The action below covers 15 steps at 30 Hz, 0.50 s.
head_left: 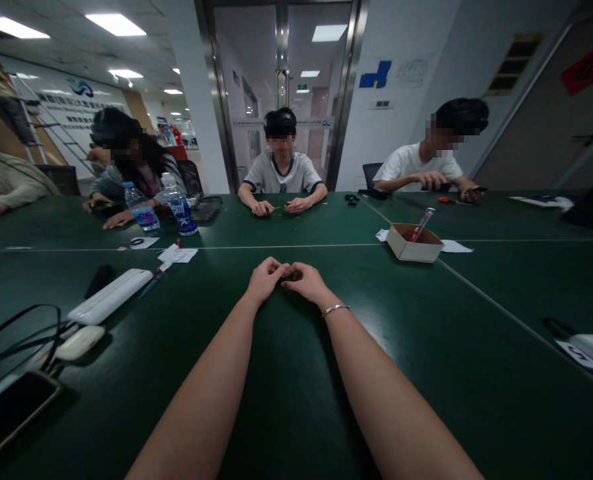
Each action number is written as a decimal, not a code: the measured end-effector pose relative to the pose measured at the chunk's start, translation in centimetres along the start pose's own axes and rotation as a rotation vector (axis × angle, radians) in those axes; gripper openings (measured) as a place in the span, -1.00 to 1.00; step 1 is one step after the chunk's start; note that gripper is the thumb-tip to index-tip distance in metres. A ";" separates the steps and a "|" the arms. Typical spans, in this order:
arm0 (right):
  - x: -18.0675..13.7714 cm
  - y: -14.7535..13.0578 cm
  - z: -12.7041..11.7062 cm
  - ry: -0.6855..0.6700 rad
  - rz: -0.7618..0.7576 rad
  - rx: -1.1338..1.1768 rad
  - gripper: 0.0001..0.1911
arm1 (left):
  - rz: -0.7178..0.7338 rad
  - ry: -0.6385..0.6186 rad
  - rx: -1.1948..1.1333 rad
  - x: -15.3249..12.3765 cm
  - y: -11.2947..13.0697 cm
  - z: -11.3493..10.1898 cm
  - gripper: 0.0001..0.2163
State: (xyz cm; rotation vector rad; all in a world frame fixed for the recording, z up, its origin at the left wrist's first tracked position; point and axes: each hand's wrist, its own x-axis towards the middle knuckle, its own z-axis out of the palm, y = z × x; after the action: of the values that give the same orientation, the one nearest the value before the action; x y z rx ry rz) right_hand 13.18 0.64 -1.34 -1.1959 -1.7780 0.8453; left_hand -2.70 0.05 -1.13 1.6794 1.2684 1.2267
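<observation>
Both arms reach forward over the dark green table (296, 373). My left hand (265, 280) and my right hand (307, 280) meet near the table's middle seam, fingers curled and fingertips together. Between them is a small dark object (289, 276), mostly covered by the fingers, so its kind cannot be made out. Both hands are closed around it, low over the tabletop. A silver bracelet (335, 310) circles my right wrist.
An open cardboard box (414, 248) holding a clear-and-red tube stands ahead right. Left are a white power strip (110, 296), cables, a phone (14, 417) and paper slips (177, 254). Two water bottles (180, 207) stand farther back. Several people sit around the table, one (282, 170) directly opposite.
</observation>
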 end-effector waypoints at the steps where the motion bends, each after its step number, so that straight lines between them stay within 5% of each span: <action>1: -0.1 -0.1 0.1 -0.008 -0.012 0.035 -0.70 | -0.001 -0.013 -0.015 -0.1 0.0 0.1 -0.68; 8: -0.6 -0.6 0.4 -0.103 0.088 0.336 -0.76 | -0.108 0.006 0.018 -0.8 1.9 0.5 -0.71; 12: -1.1 -1.1 0.0 -0.117 0.108 0.408 -0.77 | 0.166 0.149 0.065 -6.1 10.1 -0.9 -0.83; 15: -2.0 -1.6 -0.7 -0.134 0.115 0.436 -0.77 | 0.368 -0.067 0.041 -13.5 17.7 -3.0 -0.81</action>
State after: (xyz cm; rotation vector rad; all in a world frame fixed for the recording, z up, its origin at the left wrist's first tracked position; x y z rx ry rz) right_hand 13.62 -1.65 -0.19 -0.9755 -1.5280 1.3286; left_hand -1.13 -17.93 12.17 2.0292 0.9767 1.3461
